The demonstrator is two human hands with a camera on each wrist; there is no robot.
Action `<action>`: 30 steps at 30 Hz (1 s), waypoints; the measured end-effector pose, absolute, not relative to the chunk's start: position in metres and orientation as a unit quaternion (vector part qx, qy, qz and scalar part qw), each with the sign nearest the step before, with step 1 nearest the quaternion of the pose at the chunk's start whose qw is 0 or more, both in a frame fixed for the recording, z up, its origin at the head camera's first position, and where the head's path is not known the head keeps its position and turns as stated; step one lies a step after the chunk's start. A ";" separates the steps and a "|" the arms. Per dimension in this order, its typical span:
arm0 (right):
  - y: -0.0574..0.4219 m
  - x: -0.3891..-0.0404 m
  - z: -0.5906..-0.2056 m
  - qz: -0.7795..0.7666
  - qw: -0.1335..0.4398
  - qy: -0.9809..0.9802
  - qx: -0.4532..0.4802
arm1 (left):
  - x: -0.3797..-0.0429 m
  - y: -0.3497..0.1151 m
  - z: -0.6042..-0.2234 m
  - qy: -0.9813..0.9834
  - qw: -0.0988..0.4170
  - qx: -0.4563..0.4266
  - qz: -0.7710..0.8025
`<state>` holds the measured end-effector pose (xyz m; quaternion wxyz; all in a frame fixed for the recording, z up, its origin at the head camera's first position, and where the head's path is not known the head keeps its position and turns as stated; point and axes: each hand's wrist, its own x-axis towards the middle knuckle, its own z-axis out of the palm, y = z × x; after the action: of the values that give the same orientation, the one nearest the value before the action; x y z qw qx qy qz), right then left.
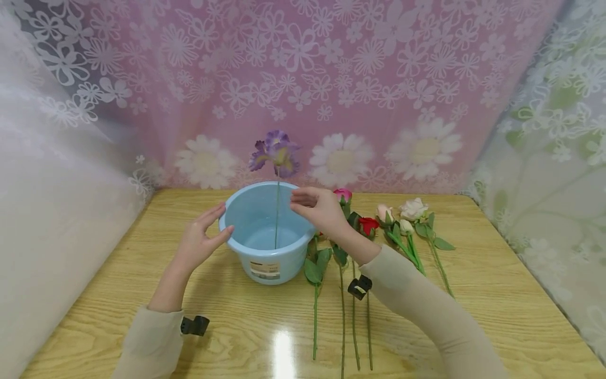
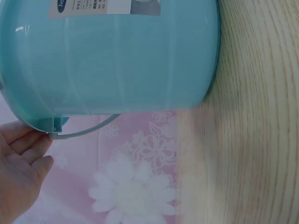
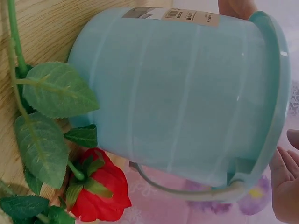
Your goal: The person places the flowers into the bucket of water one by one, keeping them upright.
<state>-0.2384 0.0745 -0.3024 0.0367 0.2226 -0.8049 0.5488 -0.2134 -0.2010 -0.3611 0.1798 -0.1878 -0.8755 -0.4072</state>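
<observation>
Sleeves (image 1: 151, 337) lie nearest me, left hand (image 1: 201, 239) rests relaxed on bucket (image 1: 294, 263), right hand (image 1: 322, 210) is loose, empty — iris (image 1: 276, 152) seems placed, so I judge a red rose (image 1: 368, 225) needs reaching.

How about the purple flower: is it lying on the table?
No, the purple flower stands upright, its stem reaching down inside the blue bucket.

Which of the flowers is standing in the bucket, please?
The purple flower: its stem rises from inside the blue bucket, whereas the other flowers lie on the table.

right wrist view blurs the purple flower (image 3: 256, 195); left crops the label (image 2: 105, 7).
</observation>
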 end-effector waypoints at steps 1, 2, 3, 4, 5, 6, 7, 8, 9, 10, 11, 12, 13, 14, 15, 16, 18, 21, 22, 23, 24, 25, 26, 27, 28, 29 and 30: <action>0.077 -0.237 -0.302 0.550 0.035 -0.804 0.222 | -0.214 -0.201 -0.361 -0.875 0.179 -0.188 -0.408; 0.080 -0.236 -0.302 0.551 0.034 -0.804 0.219 | -0.214 -0.201 -0.362 -0.876 0.179 -0.187 -0.408; 0.082 -0.235 -0.302 0.552 0.032 -0.804 0.216 | -0.214 -0.201 -0.362 -0.876 0.178 -0.187 -0.409; 0.085 -0.234 -0.302 0.555 0.032 -0.804 0.214 | -0.214 -0.201 -0.362 -0.875 0.177 -0.186 -0.410; 0.088 -0.233 -0.302 0.557 0.030 -0.802 0.213 | -0.214 -0.201 -0.362 -0.875 0.179 -0.186 -0.410; 0.091 -0.232 -0.302 0.559 0.030 -0.801 0.212 | -0.214 -0.200 -0.362 -0.875 0.180 -0.186 -0.410; 0.095 -0.231 -0.301 0.563 0.029 -0.799 0.211 | -0.214 -0.200 -0.363 -0.874 0.180 -0.187 -0.411; 0.098 -0.229 -0.301 0.567 0.027 -0.797 0.209 | -0.214 -0.200 -0.363 -0.873 0.182 -0.188 -0.411; 0.102 -0.227 -0.301 0.571 0.025 -0.794 0.207 | -0.214 -0.200 -0.363 -0.873 0.183 -0.188 -0.412; 0.106 -0.226 -0.301 0.574 0.023 -0.793 0.205 | -0.214 -0.200 -0.364 -0.872 0.185 -0.188 -0.412; 0.109 -0.224 -0.300 0.575 0.022 -0.792 0.202 | -0.214 -0.200 -0.363 -0.872 0.186 -0.189 -0.412; 0.113 -0.223 -0.300 0.576 0.023 -0.792 0.200 | -0.214 -0.201 -0.363 -0.872 0.185 -0.188 -0.412; 0.117 -0.221 -0.300 0.580 0.021 -0.791 0.195 | -0.214 -0.201 -0.363 -0.872 0.183 -0.188 -0.413; 0.121 -0.220 -0.300 0.580 0.021 -0.791 0.192 | -0.214 -0.201 -0.363 -0.873 0.182 -0.186 -0.413; 0.125 -0.219 -0.300 0.579 0.022 -0.793 0.188 | -0.214 -0.201 -0.362 -0.873 0.179 -0.185 -0.414; 0.128 -0.218 -0.300 0.580 0.023 -0.793 0.185 | -0.214 -0.201 -0.362 -0.873 0.177 -0.184 -0.415; 0.136 -0.217 -0.301 0.580 0.028 -0.795 0.178 | -0.213 -0.201 -0.360 -0.873 0.173 -0.183 -0.417; 0.148 -0.217 -0.304 0.575 0.034 -0.801 0.164 | -0.213 -0.201 -0.360 -0.872 0.173 -0.184 -0.419; 0.152 -0.217 -0.306 0.572 0.036 -0.804 0.161 | -0.213 -0.201 -0.360 -0.872 0.173 -0.184 -0.418; 0.156 -0.217 -0.307 0.568 0.038 -0.807 0.157 | -0.213 -0.201 -0.360 -0.872 0.174 -0.185 -0.418; 0.159 -0.217 -0.309 0.566 0.039 -0.809 0.153 | -0.213 -0.201 -0.360 -0.873 0.175 -0.185 -0.417; 0.163 -0.216 -0.310 0.564 0.041 -0.811 0.149 | -0.213 -0.201 -0.361 -0.872 0.176 -0.185 -0.417; 0.167 -0.216 -0.311 0.561 0.042 -0.814 0.145 | -0.214 -0.200 -0.361 -0.873 0.178 -0.186 -0.415; 0.170 -0.215 -0.312 0.558 0.043 -0.817 0.140 | -0.214 -0.200 -0.362 -0.873 0.180 -0.186 -0.414; 0.174 -0.214 -0.313 0.556 0.046 -0.819 0.136 | -0.213 -0.200 -0.362 -0.873 0.181 -0.186 -0.413; 0.178 -0.214 -0.314 0.552 0.051 -0.822 0.133 | -0.213 -0.200 -0.362 -0.873 0.183 -0.187 -0.412; 0.181 -0.213 -0.315 0.548 0.055 -0.824 0.130 | -0.213 -0.200 -0.363 -0.873 0.184 -0.187 -0.411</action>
<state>-0.2131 0.1813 -0.3149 0.0552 0.1295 -0.8243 0.5484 -0.2134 -0.2003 -0.3626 0.1844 -0.1875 -0.8729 -0.4110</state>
